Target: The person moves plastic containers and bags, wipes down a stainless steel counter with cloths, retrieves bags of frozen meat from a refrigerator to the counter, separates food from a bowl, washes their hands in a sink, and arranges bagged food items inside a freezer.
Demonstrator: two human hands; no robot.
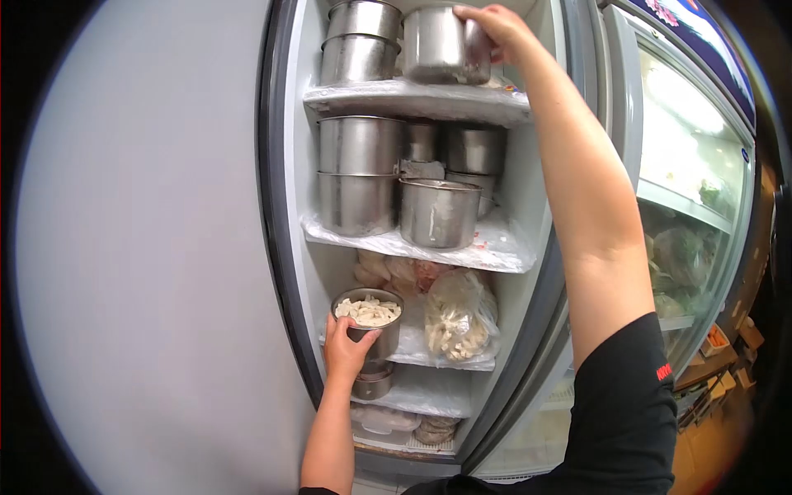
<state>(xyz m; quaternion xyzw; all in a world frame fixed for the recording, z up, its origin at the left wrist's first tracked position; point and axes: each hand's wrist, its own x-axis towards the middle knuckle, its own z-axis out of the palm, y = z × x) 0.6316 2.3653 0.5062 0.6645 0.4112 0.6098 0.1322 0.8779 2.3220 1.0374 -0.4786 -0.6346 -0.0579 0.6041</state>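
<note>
My left hand point(348, 348) grips the rim of a round steel pot point(384, 341) at the third shelf's left side. Pale, cut strips of food point(368, 311) fill that pot near its top. High up, my right hand point(500, 31) is closed on the rim of a larger steel pot point(445, 49) at the top shelf; its contents are out of sight. Two stacked steel pots point(360, 58) stand to the left of this larger pot. A knotted clear plastic bag point(459, 318) with pale pieces inside lies right of the food-filled pot.
Several steel pots point(359, 202) stand on the second shelf point(503, 247), which is wrapped in plastic. Lower down are a small steel pot point(374, 384) and a clear plastic box point(384, 419). A glass-door fridge point(685, 173) is at right, a grey door panel point(157, 231) at left.
</note>
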